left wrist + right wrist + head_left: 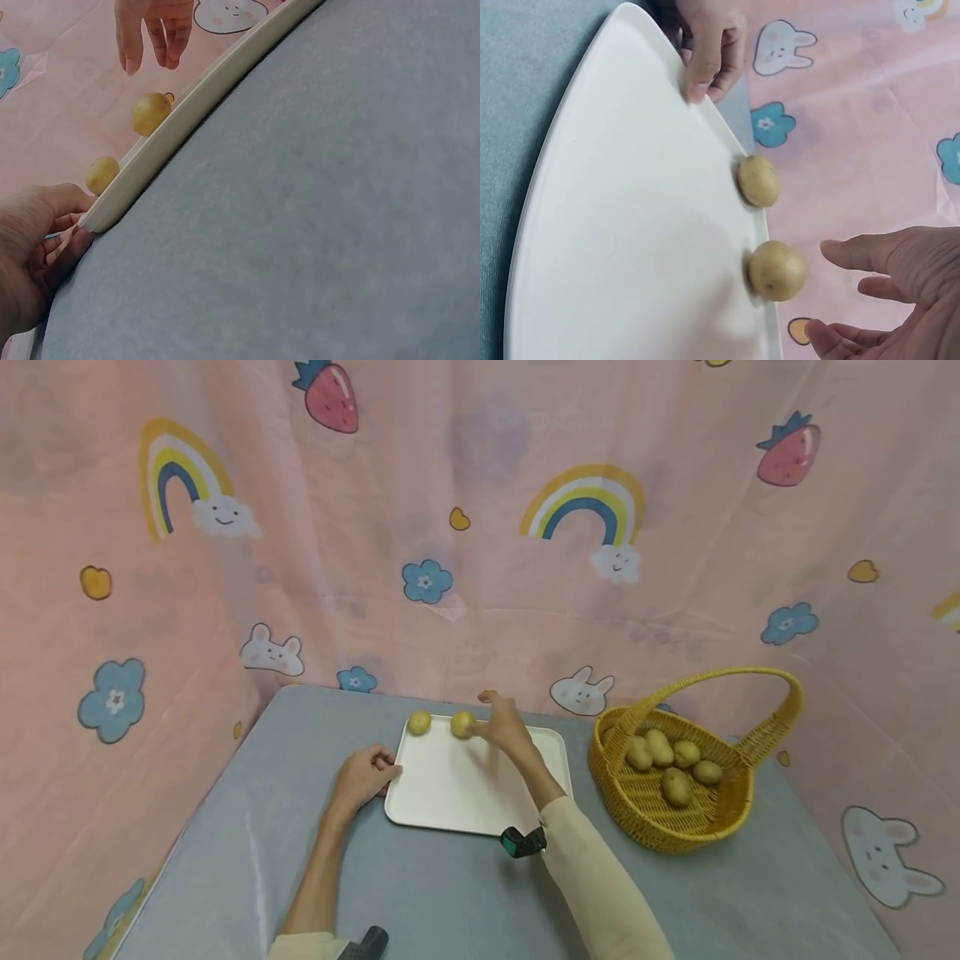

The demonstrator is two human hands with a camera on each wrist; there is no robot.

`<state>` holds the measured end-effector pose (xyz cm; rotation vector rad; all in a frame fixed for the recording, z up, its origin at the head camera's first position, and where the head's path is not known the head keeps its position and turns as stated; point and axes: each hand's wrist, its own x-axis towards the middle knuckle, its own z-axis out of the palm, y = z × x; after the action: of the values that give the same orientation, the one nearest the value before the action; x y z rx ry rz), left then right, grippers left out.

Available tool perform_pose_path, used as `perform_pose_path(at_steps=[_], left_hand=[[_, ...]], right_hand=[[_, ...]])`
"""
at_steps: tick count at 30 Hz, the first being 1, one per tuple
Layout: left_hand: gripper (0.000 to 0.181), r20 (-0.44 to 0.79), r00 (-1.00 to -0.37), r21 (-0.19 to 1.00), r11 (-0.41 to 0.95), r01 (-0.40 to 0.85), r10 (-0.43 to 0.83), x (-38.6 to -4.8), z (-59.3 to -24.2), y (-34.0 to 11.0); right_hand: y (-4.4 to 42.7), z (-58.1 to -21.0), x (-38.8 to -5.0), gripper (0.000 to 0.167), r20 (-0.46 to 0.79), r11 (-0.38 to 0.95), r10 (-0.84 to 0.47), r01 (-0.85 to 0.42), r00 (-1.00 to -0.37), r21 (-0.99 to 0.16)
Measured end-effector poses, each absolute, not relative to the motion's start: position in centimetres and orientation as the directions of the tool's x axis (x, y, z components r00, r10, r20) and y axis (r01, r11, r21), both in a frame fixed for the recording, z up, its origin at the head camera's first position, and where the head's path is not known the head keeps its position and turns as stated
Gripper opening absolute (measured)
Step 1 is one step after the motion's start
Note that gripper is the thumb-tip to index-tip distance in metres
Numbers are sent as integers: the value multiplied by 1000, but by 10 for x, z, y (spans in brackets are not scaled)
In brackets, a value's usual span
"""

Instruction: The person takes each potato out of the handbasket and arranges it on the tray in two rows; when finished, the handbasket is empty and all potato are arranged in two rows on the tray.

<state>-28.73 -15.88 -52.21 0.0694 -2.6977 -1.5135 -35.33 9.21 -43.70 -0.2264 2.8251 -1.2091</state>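
A white rectangular tray [465, 785] lies on the table, with two potatoes on it along its far edge. One potato [419, 722] is in the far left corner; the other potato [462, 724] sits a little to its right. My left hand [363, 778] pinches the tray's left rim, thumb on top, as the right wrist view shows. My right hand [504, 725] is above the tray, just right of the second potato [778, 271]. In the right wrist view its fingers are spread and loosely bent, apart from that potato, holding nothing.
A yellow woven basket [652, 831] with a tall handle [772, 674] stands right of the tray and contains several potatoes [677, 787]. Grey cloth [247, 827] covers the table. A pink printed curtain [480, 635] hangs behind it and along its sides.
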Motion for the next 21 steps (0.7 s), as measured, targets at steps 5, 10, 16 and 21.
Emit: perform_pose_path(at_steps=[5,10,16,21], left_hand=[[16,13,-998,861,509,-21,-63,-286,-522,-159],[17,18,-998,860,511,-15,-60,-285,-523,-159],[18,25,-998,862,508,-3,-49,-285,-523,-159],[18,21,-999,864,503,-3,-43,-286,-522,-159]], right_hand=[[100,-424,-342,59,31,677,-176,-144,-984,-722],[109,-411,-329,56,59,677,-224,-199,-973,-708],[120,-392,-310,55,64,682,-265,-234,-962,-693],[130,-380,-296,52,89,678,-274,-259,-957,-688]])
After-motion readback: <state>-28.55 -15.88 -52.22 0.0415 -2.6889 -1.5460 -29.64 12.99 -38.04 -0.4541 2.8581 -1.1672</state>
